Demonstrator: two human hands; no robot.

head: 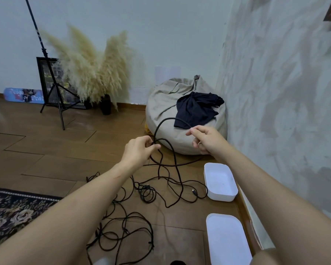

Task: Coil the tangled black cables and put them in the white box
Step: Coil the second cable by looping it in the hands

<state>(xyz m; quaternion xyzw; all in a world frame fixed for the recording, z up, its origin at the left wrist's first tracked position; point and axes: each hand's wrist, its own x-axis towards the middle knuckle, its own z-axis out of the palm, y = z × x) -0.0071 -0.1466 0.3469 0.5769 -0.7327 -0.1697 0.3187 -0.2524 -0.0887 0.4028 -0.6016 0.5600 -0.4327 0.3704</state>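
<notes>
1. Head view: left hand (139, 150) pinches a loop of black cable (177, 169); right hand (206, 139) pinches its raised arc.
2. Remaining cables (144, 194) lie tangled on the floor (65, 161) beside the white box (220, 197).

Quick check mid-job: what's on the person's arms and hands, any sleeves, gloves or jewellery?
No sleeves, gloves or watch show anywhere in frame. The right hand wears a ring on one finger. The left hand shows none; its forearm has a thin scratch-like line.
</notes>
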